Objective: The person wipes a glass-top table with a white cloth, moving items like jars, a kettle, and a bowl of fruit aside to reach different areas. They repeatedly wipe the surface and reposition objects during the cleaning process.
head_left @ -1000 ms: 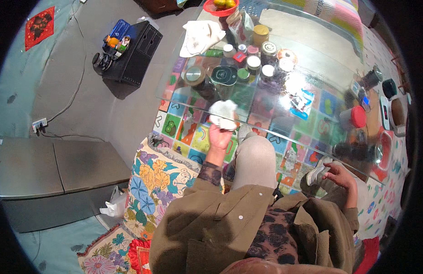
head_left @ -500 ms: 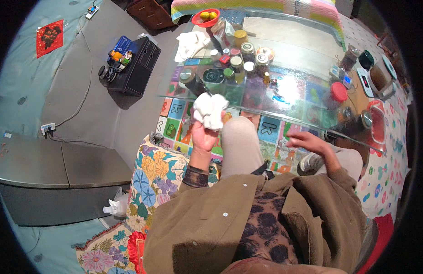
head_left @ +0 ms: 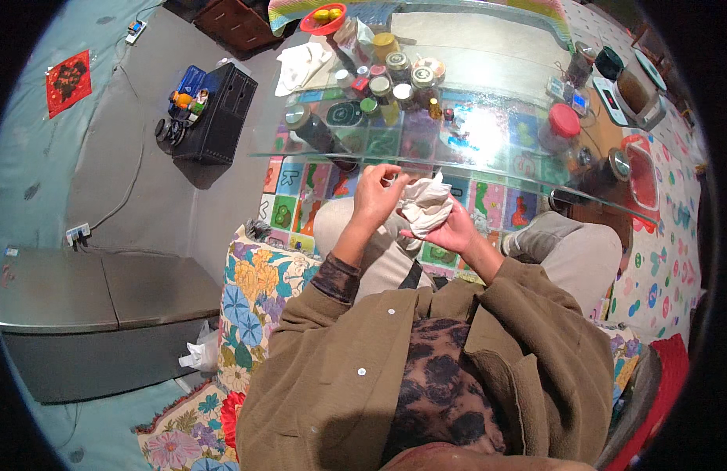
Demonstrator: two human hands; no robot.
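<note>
In front of my knees, my right hand (head_left: 459,229) holds a crumpled white cloth (head_left: 426,202), its palm and fingers underneath. Just left of the cloth is my left hand (head_left: 374,198), raised, with thumb and fingertips drawn together. Whether a bit of the cloth's edge is pinched in them is too small to make out. Both hands are on the near side of a glass-topped table (head_left: 489,165). Closest to my left hand on the glass stands a dark jar with a metal lid (head_left: 298,118).
Several lidded jars (head_left: 397,66) crowd the table's left half, beside another white cloth (head_left: 302,66) and a red bowl of yellow fruit (head_left: 323,19). A red-lidded jar (head_left: 563,122) and a kitchen scale (head_left: 611,102) are on the right. A black cabinet (head_left: 214,118) stands left.
The white cloth has passed from my left hand to my right, which moved in from the right. My left hand has shifted right and now has its fingertips together beside the cloth.
</note>
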